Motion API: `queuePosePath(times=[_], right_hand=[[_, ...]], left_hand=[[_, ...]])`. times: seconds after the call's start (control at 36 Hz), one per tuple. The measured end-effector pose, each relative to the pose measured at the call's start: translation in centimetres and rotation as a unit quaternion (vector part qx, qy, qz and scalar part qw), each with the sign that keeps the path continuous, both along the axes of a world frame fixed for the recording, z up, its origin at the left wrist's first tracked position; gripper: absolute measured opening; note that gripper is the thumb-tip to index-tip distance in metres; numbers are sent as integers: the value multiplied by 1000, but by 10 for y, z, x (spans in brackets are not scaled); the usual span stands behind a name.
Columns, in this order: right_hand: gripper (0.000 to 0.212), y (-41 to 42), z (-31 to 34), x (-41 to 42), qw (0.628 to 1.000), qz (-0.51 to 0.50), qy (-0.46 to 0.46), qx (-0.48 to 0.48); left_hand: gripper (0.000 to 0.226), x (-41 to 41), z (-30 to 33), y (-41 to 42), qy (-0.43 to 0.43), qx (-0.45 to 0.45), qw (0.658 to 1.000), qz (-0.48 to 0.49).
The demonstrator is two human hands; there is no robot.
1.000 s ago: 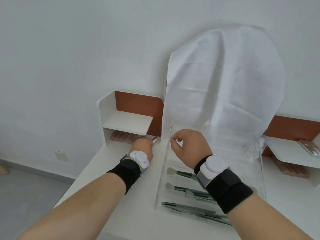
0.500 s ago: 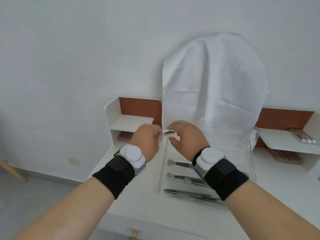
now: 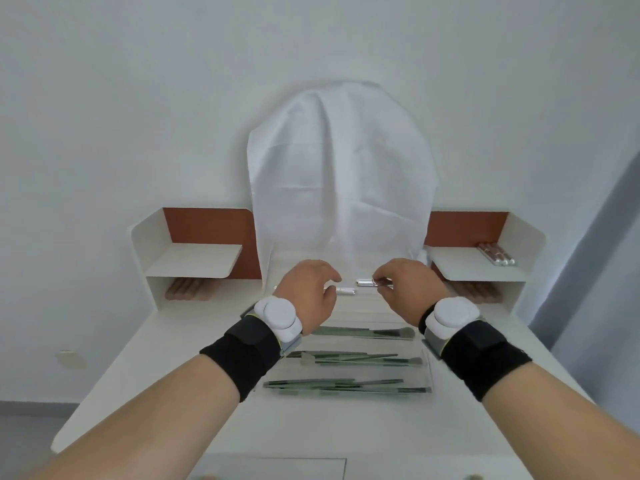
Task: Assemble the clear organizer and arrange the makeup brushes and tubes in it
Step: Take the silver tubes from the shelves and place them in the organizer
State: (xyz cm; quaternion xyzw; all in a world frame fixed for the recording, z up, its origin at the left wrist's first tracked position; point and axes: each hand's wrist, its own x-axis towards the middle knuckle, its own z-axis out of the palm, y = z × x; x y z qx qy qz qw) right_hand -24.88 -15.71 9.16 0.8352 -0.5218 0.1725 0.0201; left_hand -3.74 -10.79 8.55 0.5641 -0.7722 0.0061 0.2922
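Both hands are raised over the far end of the clear organizer (image 3: 426, 370), which lies flat on the white tabletop (image 3: 194, 344) between and just beyond the two wrists. The left hand (image 3: 309, 299) is curled around a silver tube (image 3: 343, 291), whose capped end projects to the right of its fingers. The right hand (image 3: 408, 289) pinches a second silver tube (image 3: 367, 282) between thumb and fingertips, that tube pointing left toward the other hand. The two tube ends lie near each other, apart, with the right one slightly farther from the camera. Nearer than the hands, three compartments of the organizer hold green-handled makeup brushes (image 3: 346, 388) lying crosswise; the compartments directly beneath the hands look clear, though the transparent walls are hard to trace there. Each wrist carries a black strap with a white round device (image 3: 278, 315). Beyond the hands, a white cloth (image 3: 341, 188) drapes over an upright rounded object against the wall. To the left of the left hand a white shelf unit (image 3: 194, 259) holds brown tubes (image 3: 185, 289) in its lower opening. To the right of the right hand a matching shelf (image 3: 479, 266) carries several more tubes (image 3: 496, 253) on top and brown ones below, partly hidden by the right hand.
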Motion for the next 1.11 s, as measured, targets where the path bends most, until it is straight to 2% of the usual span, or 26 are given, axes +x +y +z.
queuePosePath(times=[0.31,0.5,0.64,0.86,0.97,1.11], right_hand=[[23,-10,-8,-9,999,8,30,8],[24,-15,-13,-22,999,4,-39,3],[24,-16,-6,-56,997,-50,-66,-11],[30,-26,-1,-133,984,-172,-55,-11],[38,-36,-1,-163,976,-213,-43,10],[48,-52,-7,-181,974,-217,-41,46]], left_hand=[[24,-29,-7,-15,-27,8,999,-22],[25,-42,-4,-27,-31,0,999,-29],[26,-69,4,-44,-38,10,998,-44],[31,-150,18,-82,-50,9,994,-100],[38,-191,21,-107,-72,58,989,-114],[52,-227,18,-140,-147,126,973,-124]])
